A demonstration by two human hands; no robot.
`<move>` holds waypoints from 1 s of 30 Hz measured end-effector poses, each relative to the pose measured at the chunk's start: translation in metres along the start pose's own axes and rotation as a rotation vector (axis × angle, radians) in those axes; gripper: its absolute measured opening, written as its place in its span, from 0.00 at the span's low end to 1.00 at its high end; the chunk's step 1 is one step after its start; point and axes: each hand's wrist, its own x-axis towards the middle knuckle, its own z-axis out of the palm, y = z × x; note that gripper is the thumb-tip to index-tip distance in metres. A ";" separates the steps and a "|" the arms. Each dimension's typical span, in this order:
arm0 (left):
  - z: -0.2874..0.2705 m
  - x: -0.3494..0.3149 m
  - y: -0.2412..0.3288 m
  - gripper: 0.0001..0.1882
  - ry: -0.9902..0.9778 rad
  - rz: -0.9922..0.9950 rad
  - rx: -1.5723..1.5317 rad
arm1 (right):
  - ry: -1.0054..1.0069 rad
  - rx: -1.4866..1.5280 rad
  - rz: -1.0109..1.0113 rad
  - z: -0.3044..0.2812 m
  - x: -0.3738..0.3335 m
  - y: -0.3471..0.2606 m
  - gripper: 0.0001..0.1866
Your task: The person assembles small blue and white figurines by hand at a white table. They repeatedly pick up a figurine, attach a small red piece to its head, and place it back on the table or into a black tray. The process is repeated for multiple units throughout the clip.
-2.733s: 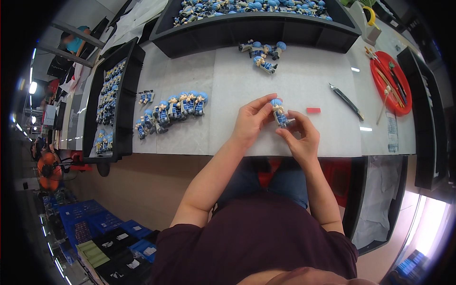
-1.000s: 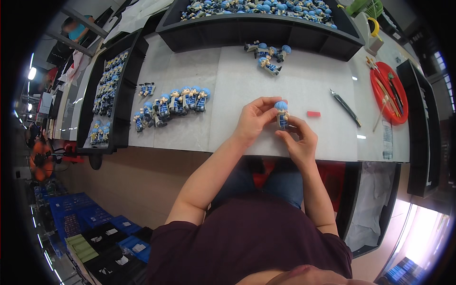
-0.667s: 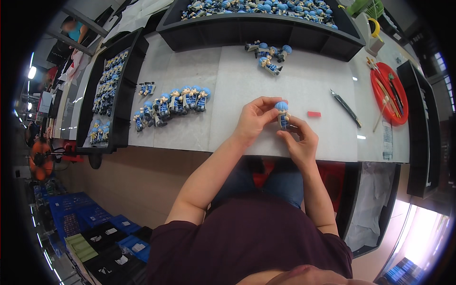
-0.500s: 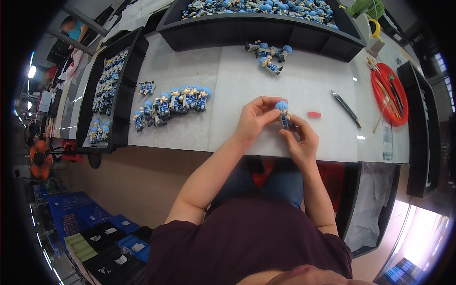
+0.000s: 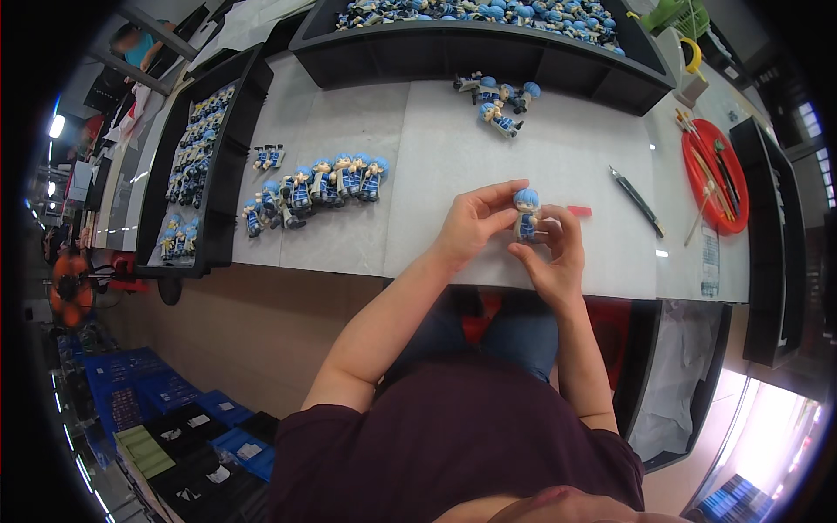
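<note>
Just right of the frame's centre, both my hands meet over a pale grey table and hold one small figurine with a round blue head and a dark blue and white body. My left hand comes in from the lower left, its fingers curled and nearly closed, the fingertips pinching the figurine at head height from its left side. My right hand sits just below and to the right, its fingers bent around the figurine's body and legs, gripping it upright. A small red piece lies on the table just right of my right hand. Left of centre, a cluster of matching blue-headed figurines lies in a rough row. A smaller pile of figurines sits toward the upper middle. A dark slim tool lies at the right, near a round red tray. Black trays of more figurines line the left edge and top of the frame.
</note>
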 end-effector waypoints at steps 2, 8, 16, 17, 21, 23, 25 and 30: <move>0.001 0.000 0.000 0.20 -0.018 -0.024 0.021 | -0.010 0.016 -0.008 0.000 0.000 0.003 0.30; 0.003 -0.001 0.002 0.19 -0.034 -0.046 0.036 | -0.003 0.025 -0.029 0.001 0.001 0.001 0.28; 0.001 -0.002 0.002 0.18 -0.049 -0.057 0.012 | -0.036 -0.005 -0.033 0.002 0.002 -0.001 0.29; 0.001 -0.002 0.002 0.18 -0.051 -0.062 0.004 | -0.029 -0.003 -0.037 0.002 0.002 -0.001 0.29; 0.002 -0.002 0.002 0.18 -0.062 -0.074 0.000 | -0.017 0.013 -0.025 0.002 0.002 -0.003 0.28; 0.002 -0.002 0.002 0.19 -0.066 -0.076 0.007 | -0.016 0.019 -0.009 0.002 0.002 -0.003 0.28; 0.002 -0.002 0.002 0.19 -0.068 -0.074 0.003 | -0.011 0.018 0.003 0.002 0.002 -0.003 0.27; 0.002 -0.002 0.002 0.19 -0.062 -0.077 0.024 | -0.006 -0.005 0.008 0.001 0.001 -0.002 0.28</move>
